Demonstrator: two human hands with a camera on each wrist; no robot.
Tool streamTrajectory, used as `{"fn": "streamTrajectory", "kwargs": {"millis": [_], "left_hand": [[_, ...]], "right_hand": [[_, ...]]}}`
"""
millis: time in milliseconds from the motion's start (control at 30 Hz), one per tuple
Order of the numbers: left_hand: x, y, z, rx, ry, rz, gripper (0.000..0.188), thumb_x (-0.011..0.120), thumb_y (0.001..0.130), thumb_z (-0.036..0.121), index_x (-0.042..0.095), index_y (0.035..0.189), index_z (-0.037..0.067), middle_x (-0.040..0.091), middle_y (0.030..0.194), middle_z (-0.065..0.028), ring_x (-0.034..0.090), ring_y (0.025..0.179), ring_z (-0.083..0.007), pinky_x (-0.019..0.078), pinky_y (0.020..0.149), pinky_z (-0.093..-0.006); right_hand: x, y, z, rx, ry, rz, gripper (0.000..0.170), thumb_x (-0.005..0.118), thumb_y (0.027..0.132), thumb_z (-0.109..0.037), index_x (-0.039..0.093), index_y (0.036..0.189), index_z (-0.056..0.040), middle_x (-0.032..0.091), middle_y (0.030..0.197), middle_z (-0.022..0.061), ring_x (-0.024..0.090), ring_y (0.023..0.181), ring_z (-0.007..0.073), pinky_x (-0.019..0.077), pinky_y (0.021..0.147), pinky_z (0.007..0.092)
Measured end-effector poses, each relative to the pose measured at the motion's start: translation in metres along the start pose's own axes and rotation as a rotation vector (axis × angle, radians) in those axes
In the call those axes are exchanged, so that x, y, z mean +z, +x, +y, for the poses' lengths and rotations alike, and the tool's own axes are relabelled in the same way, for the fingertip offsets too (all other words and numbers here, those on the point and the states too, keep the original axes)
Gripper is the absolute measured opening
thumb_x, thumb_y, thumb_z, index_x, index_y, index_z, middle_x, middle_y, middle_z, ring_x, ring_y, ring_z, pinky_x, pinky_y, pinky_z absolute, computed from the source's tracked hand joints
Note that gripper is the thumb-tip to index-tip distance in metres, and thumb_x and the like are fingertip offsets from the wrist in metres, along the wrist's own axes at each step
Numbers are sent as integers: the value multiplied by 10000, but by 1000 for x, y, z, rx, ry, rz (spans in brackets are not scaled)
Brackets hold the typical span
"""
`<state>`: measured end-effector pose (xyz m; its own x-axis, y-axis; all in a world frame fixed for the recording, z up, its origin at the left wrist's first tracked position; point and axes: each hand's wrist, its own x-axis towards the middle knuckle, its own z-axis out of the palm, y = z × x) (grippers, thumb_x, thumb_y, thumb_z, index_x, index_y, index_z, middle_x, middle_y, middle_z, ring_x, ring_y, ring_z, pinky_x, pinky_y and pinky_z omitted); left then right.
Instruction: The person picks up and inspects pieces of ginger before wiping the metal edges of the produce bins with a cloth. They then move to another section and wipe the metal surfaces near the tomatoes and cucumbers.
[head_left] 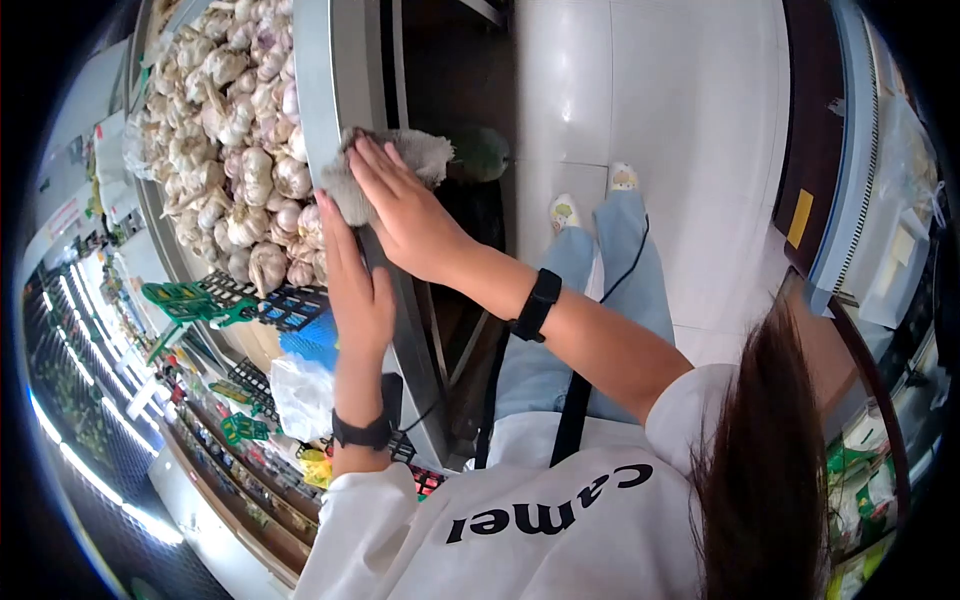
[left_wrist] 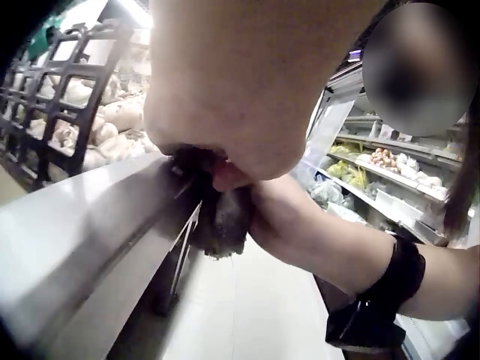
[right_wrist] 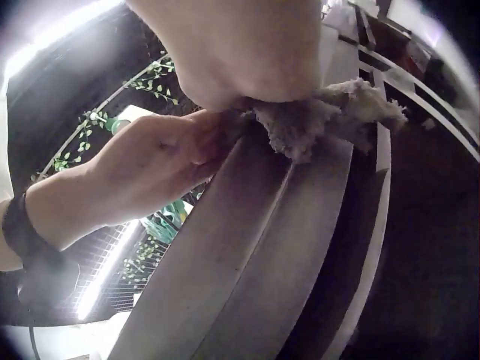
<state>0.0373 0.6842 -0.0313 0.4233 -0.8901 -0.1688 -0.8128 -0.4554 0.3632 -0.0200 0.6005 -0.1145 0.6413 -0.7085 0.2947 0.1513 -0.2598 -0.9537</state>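
A crumpled grey cloth lies over the metal edge of a shelf that bears a heap of garlic. My right hand presses on the cloth with its fingers laid out straight. Beside it, my left hand reaches along the metal edge, straight fingertips right at the cloth's near side. In the right wrist view the cloth bulges out from under the right hand and drapes over the metal edge. The left wrist view shows a dark bunched part of the cloth beneath the hands.
Black plastic crate panels and a clear plastic bag sit below the garlic. A tiled floor runs along the aisle to the right. Across it stands another display case. Stocked shelves show in the left wrist view.
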Motion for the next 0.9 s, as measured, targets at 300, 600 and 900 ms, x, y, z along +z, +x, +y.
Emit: {"fn": "streamTrajectory", "kwargs": {"millis": [300,600,900], "left_hand": [[5,-112,-12,-81,-3,-91,785,399,665,-29,127,1400,-57,140,1444,-289,124,1352,-422,134,1103,-445],[6,-43,-17,30,-41,31,767,390,676,-48,130,1397,-72,160,1439,-287,166,1344,-410,150,1105,-424],[4,-2,-8,100,22,71,771,398,676,-54,132,1399,-62,161,1450,-261,162,1352,-387,150,1106,-411]], "right_hand": [[36,-111,-45,149,94,-95,502,441,797,42,322,1281,104,281,1394,256,284,1295,397,224,1092,458],[28,-46,-19,69,22,57,619,418,691,98,318,1302,93,295,1379,268,256,1309,391,176,1105,474],[12,-12,-6,59,-25,55,524,442,775,36,342,1288,79,311,1375,262,302,1278,413,239,1086,447]]}}
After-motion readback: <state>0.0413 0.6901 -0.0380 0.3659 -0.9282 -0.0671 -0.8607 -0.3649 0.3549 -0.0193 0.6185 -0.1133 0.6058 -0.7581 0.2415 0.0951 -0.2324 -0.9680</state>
